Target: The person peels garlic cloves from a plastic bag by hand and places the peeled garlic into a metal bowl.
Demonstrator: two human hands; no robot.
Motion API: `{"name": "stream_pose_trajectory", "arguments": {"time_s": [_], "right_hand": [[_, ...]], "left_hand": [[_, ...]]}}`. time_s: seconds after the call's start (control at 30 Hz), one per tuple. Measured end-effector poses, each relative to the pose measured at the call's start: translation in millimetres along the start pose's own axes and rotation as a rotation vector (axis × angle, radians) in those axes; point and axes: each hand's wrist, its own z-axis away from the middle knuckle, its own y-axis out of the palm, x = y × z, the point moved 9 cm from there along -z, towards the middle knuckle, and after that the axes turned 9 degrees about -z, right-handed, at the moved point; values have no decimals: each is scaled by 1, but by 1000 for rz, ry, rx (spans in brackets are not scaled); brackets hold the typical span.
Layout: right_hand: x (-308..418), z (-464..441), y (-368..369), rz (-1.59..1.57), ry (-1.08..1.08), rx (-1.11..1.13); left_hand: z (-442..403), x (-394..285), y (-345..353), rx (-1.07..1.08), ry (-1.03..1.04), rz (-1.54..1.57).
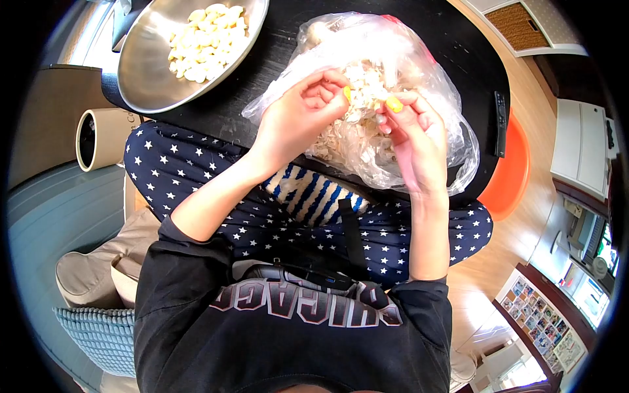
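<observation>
Black fabric covers the person nearest the camera, a shirt (196, 354) with large outlined letters across the chest. Below it spread navy trousers (180, 173) dotted with white stars, and a blue-and-white striped sock (314, 194) shows between the legs. Bare forearms reach out over the lap. The left hand (298, 108) has its fingers curled, the yellow-nailed thumb close against the index finger; the right hand (419, 134) is also drawn into a narrow pinch, facing it. Whether either holds something small, I cannot tell. Both are over a clear plastic bag (367, 171), crumpled open, with pale papery peels (367, 80) heaped inside. Farther to the left, a steel bowl (145, 62) holds a pile of pale cloves (208, 42). Bag and bowl rest on a black table (473, 49). A dark remote (500, 124) lies at its right edge, beside an orange seat (512, 173). Beyond stretches wooden floor (468, 272), then a board of small photos (538, 321).
</observation>
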Motion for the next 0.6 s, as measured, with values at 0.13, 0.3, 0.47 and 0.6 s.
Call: {"name": "stream_pose_trajectory", "arguments": {"time_s": [0.13,0.3,0.47,0.6], "right_hand": [[-8,-1,-1,-78,40,-20],[-16,-1,3,-105,77,-20],[-12,-1,5,16,-21,-42],[1,3,8,273,-236,-49]], "left_hand": [[2,-16,3,-28,132,-207],[3,-32,6,-50,301,-279],[3,-31,6,-7,229,-257],[3,-24,8,22,154,-144]]}}
